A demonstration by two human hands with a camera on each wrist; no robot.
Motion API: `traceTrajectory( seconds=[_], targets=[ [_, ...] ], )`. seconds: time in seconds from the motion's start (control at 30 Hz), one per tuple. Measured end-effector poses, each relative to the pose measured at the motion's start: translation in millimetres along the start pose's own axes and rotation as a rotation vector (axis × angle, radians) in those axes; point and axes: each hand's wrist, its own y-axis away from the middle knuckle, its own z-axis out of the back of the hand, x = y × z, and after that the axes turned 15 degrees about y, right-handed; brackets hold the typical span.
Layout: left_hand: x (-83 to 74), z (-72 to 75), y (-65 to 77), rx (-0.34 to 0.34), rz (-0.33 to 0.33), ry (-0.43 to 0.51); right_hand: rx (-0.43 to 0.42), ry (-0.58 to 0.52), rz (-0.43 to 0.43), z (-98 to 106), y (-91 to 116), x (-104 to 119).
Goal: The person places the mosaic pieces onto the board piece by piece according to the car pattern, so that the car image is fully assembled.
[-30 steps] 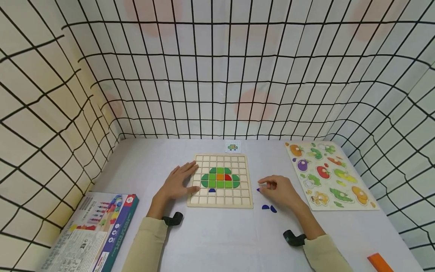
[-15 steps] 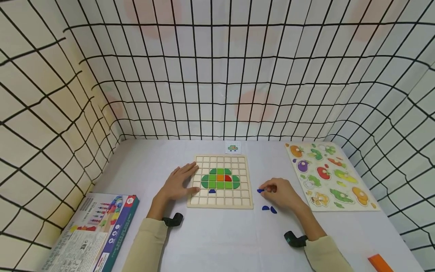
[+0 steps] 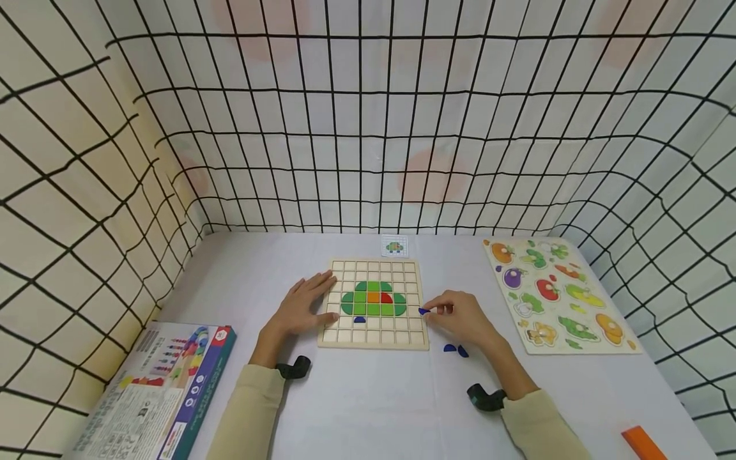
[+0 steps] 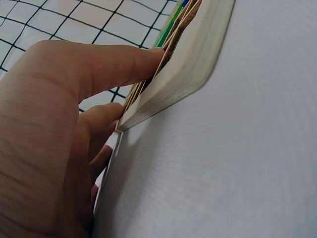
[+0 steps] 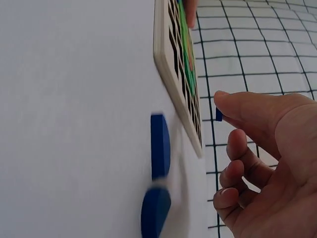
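My left hand (image 3: 301, 305) lies along the left edge of a wooden grid board (image 3: 376, 337), fingers spread and thumb on its rim. Green, orange and red tiles (image 3: 373, 298) form a rounded shape in the middle of the grid. Below them a blue half-round tile (image 3: 359, 319) sits in the board. My right hand (image 3: 462, 314) pinches another blue half-round tile (image 3: 424, 311) between thumb and index finger at the board's right edge. In the right wrist view only a small end of that blue tile (image 5: 219, 114) shows under the fingertips.
Two more blue half-round tiles (image 3: 457, 349) lie on the white tabletop by the right hand. A small pattern card (image 3: 395, 246) is behind the board. A vegetable puzzle board (image 3: 560, 297) lies at right, a box (image 3: 155, 390) at left, an orange piece (image 3: 642, 442) front right. Black netting surrounds the table.
My right hand has picked up a blue half-round tile from the table and carried it left to the board's right edge. The left hand keeps its place.
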Motion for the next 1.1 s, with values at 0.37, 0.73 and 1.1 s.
traceTrajectory(
  seconds=[0.37,0.73,1.1],
  targets=[
    [-1.2,0.7,0.2,0.0,-0.008,0.014,0.019,-0.101,0.103,-17.5,-11.9,31.9],
    [0.4,0.2,-0.1,-0.01,0.005,0.001,0.075,-0.163,0.17,-40.1,-23.9,64.7],
    [0.8,1.3,0.6,-0.013,-0.017,0.026,0.099,-0.113,0.222,-56.7,-29.4,84.3]
  ],
)
